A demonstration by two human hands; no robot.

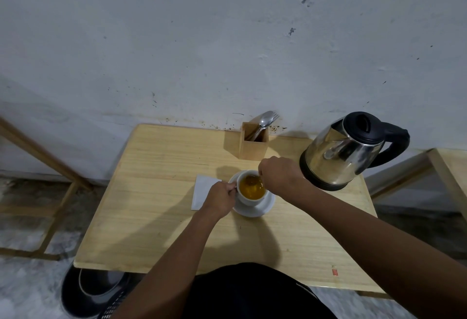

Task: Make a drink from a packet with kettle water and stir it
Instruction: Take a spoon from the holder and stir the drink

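Observation:
A white cup (249, 200) full of amber drink stands on a white saucer (265, 207) in the middle of the wooden table (161, 217). My left hand (219, 198) pinches the cup's handle on its left side. Above the cup's right rim my right hand (279, 174) grips a spoon (252, 180) whose bowl sits in the liquid. A steel kettle (346, 151) with a black lid and handle stands at the back right. A white paper packet (202, 191) lies flat just left of the cup, partly under my left hand.
A wooden holder (253, 145) with a spoon and fork stands by the wall behind the cup. A dark bin (93, 291) sits on the floor under the table's near left corner. Wooden frames stand at the left and right.

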